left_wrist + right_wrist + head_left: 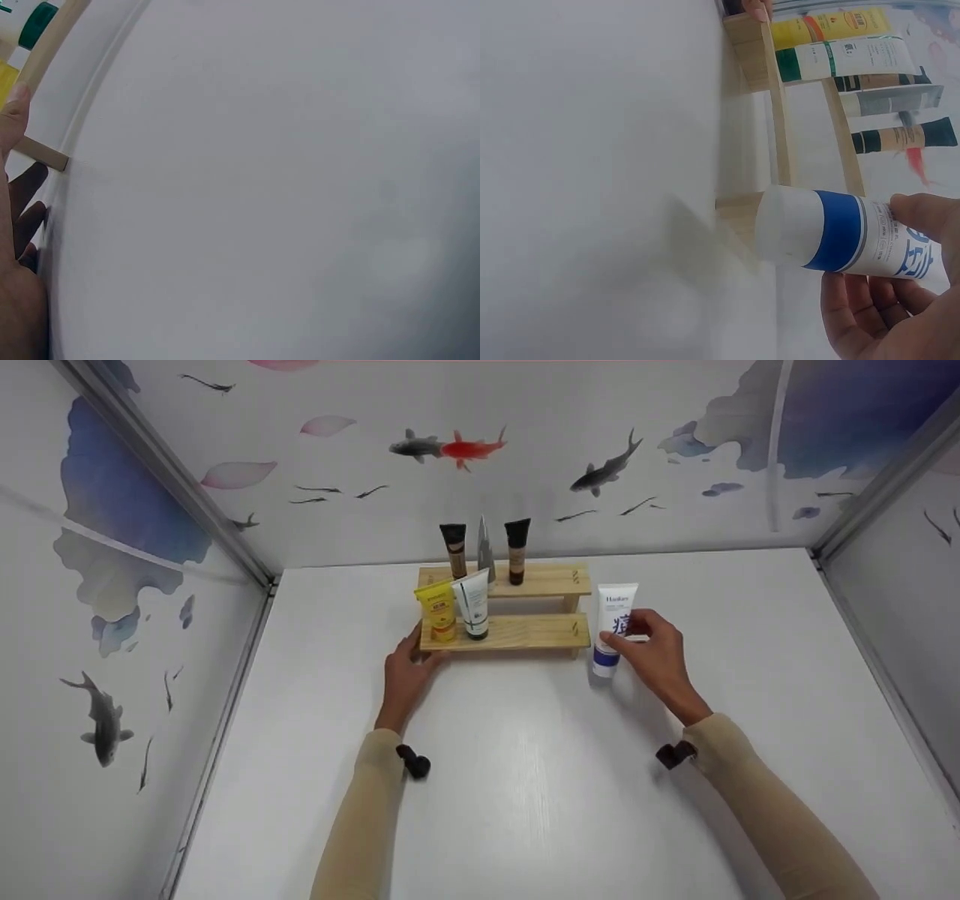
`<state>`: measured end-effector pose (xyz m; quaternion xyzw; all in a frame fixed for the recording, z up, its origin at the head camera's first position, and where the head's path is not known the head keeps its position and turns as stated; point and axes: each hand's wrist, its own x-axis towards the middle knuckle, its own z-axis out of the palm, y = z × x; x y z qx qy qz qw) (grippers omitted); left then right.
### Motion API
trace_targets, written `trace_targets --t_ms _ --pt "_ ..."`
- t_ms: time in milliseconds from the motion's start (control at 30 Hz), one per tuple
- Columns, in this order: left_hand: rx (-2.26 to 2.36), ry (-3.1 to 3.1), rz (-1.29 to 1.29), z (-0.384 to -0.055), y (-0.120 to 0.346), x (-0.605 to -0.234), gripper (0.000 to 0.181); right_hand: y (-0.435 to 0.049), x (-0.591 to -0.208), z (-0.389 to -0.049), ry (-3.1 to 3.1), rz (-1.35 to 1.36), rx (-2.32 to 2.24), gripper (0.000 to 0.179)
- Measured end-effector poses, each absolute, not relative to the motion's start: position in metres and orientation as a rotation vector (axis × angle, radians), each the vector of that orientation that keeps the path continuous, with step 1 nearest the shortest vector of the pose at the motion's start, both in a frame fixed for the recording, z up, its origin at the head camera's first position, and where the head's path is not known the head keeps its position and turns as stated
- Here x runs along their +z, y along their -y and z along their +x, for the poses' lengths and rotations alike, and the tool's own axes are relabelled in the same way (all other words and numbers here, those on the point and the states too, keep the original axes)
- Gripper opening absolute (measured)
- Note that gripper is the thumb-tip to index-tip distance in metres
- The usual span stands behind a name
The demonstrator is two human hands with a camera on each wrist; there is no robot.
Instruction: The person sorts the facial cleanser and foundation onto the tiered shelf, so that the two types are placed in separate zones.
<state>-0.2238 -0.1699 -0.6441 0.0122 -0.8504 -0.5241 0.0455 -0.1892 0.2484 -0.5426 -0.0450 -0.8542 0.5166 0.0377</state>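
In my right hand is a white squeeze tube with a blue band and blue lettering, pinched between thumb and fingers. It stands upright, cap down, just off the right end of a two-step wooden display rack. My left hand holds the rack's left front corner, its thumb on the front edge in the left wrist view. A yellow tube and a white tube with a dark green cap stand on the lower step. On the upper step are two black-and-tan tubes and a silver-grey tube.
The rack stands on a white table, near the back wall printed with fish and petals. Side panels rise at left and right. A small black wrist camera sits on each sleeve.
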Motion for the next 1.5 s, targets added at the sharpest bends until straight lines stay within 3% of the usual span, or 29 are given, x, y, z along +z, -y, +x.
trace_targets --t_ms 767,1500 --pt "-1.603 2.591 0.031 -0.223 0.173 -0.645 0.093 -0.176 -0.518 -0.244 2.462 0.214 1.622 0.049" --pt "-1.623 2.589 0.01 -0.222 0.171 -0.643 0.096 -0.115 -0.523 -0.252 2.409 0.291 1.687 0.047"
